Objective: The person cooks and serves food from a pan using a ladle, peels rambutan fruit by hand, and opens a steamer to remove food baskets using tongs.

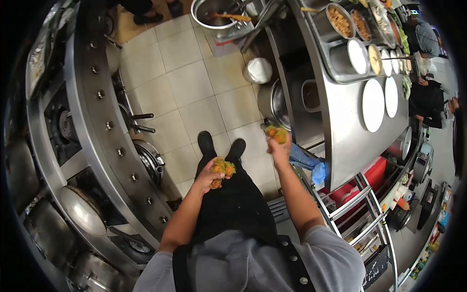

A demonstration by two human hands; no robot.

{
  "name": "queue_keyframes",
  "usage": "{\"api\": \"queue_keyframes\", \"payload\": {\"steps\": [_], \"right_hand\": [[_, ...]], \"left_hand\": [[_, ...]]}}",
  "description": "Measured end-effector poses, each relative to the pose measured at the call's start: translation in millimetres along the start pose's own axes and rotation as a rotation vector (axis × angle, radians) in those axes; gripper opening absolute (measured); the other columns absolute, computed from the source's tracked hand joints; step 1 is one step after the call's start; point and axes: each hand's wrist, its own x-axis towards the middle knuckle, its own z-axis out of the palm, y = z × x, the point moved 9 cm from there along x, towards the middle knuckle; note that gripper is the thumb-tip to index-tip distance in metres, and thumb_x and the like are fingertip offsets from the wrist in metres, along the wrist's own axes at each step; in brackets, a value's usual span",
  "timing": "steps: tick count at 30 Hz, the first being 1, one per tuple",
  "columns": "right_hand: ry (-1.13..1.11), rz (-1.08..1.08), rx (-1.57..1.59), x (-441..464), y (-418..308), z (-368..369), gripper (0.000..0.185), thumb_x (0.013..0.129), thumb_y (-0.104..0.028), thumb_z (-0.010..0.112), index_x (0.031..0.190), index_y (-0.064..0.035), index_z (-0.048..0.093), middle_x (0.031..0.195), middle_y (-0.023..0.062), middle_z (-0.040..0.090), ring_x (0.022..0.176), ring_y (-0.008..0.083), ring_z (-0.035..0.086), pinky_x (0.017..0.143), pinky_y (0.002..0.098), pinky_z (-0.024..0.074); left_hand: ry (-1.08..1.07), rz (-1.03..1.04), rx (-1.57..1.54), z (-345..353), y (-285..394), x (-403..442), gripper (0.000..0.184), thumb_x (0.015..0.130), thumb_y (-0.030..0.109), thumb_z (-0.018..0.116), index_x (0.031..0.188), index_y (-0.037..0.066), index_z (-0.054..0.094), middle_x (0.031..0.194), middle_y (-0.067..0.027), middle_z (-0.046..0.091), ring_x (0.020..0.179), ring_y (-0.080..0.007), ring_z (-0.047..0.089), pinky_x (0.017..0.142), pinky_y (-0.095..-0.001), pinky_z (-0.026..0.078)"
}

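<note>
My left hand [206, 176] is closed around several rambutans [223, 168], orange and yellow with green spiky hairs, in front of my dark apron. Out to the right, my right hand [279, 150] grips more rambutans [277, 134] at its fingertips. How many it holds I cannot make out. That hand is beside the steel counter [340, 117], near a blue cloth [318, 172] hanging by the counter's lower edge, and apart from both.
To the left runs a stove [90, 121] with a wok [82, 210] and pot handles sticking out. White plates [373, 105] and food containers [357, 56] stand on the counter. A steel pot [219, 30] is ahead, above the tiled floor [189, 82]. Another person [423, 92] stands beyond the counter.
</note>
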Motion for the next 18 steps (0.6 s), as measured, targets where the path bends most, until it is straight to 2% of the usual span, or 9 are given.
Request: {"api": "queue_keyframes", "payload": {"steps": [3, 6, 8, 9, 11, 15, 18], "right_hand": [[0.261, -0.051, 0.127, 42, 26, -49, 0.028, 0.079, -0.003, 0.067, 0.104, -0.0074, 0.056, 0.076, 0.0029, 0.057, 0.052, 0.0117, 0.051, 0.044, 0.0253, 0.0422], [0.465, 0.017, 0.188, 79, 58, -100, 0.021, 0.081, -0.012, 0.066, 0.101, -0.0099, 0.059, 0.078, 0.0014, 0.058, 0.053, 0.0117, 0.052, 0.045, 0.0270, 0.0454], [0.631, 0.066, 0.399, 95, 64, -119, 0.012, 0.083, -0.016, 0.066, 0.093, -0.0124, 0.061, 0.074, -0.0006, 0.057, 0.058, 0.0118, 0.054, 0.048, 0.0267, 0.0463], [0.621, -0.033, 0.428, 106, 47, -123, 0.011, 0.083, -0.018, 0.066, 0.092, -0.0141, 0.060, 0.071, -0.0013, 0.057, 0.064, 0.0119, 0.056, 0.050, 0.0267, 0.0469], [0.725, -0.102, 0.521, 124, 46, -135, 0.010, 0.084, -0.019, 0.066, 0.090, -0.0141, 0.060, 0.070, 0.0004, 0.057, 0.066, 0.0128, 0.056, 0.051, 0.0264, 0.0467], [0.864, -0.067, 0.719, 155, 48, -147, 0.011, 0.086, -0.022, 0.064, 0.092, -0.0128, 0.060, 0.071, 0.0014, 0.057, 0.067, 0.0147, 0.056, 0.062, 0.0322, 0.0494], [0.795, -0.137, 0.747, 178, 41, -151, 0.013, 0.087, -0.023, 0.064, 0.093, -0.0125, 0.061, 0.073, 0.0008, 0.058, 0.070, 0.0147, 0.056, 0.068, 0.0353, 0.0495]], "left_hand": [[0.016, -0.077, 0.005, -14, -37, 15, 0.067, 0.075, -0.003, 0.066, 0.136, 0.003, 0.039, 0.109, -0.0145, 0.061, 0.092, -0.0261, 0.065, 0.087, -0.0367, 0.051], [0.060, -0.129, 0.011, -23, -56, 27, 0.067, 0.074, -0.005, 0.065, 0.136, 0.003, 0.040, 0.110, -0.0143, 0.061, 0.093, -0.0260, 0.065, 0.087, -0.0364, 0.051], [0.105, -0.169, -0.008, -31, -66, 32, 0.067, 0.074, -0.008, 0.064, 0.136, 0.003, 0.039, 0.112, -0.0152, 0.060, 0.095, -0.0267, 0.065, 0.088, -0.0366, 0.051], [0.102, -0.181, -0.025, -35, -71, 37, 0.067, 0.074, -0.008, 0.064, 0.136, 0.003, 0.039, 0.113, -0.0154, 0.060, 0.095, -0.0269, 0.065, 0.089, -0.0368, 0.051], [0.105, -0.213, -0.047, -45, -80, 43, 0.067, 0.075, -0.009, 0.064, 0.136, 0.003, 0.039, 0.113, -0.0156, 0.059, 0.096, -0.0271, 0.065, 0.089, -0.0371, 0.051], [0.120, -0.265, -0.063, -57, -93, 49, 0.067, 0.075, -0.009, 0.064, 0.136, 0.003, 0.039, 0.114, -0.0156, 0.059, 0.097, -0.0274, 0.064, 0.089, -0.0372, 0.051], [0.138, -0.273, -0.069, -72, -106, 52, 0.068, 0.074, -0.009, 0.065, 0.136, 0.004, 0.039, 0.114, -0.0155, 0.059, 0.097, -0.0279, 0.065, 0.090, -0.0374, 0.051]]}}
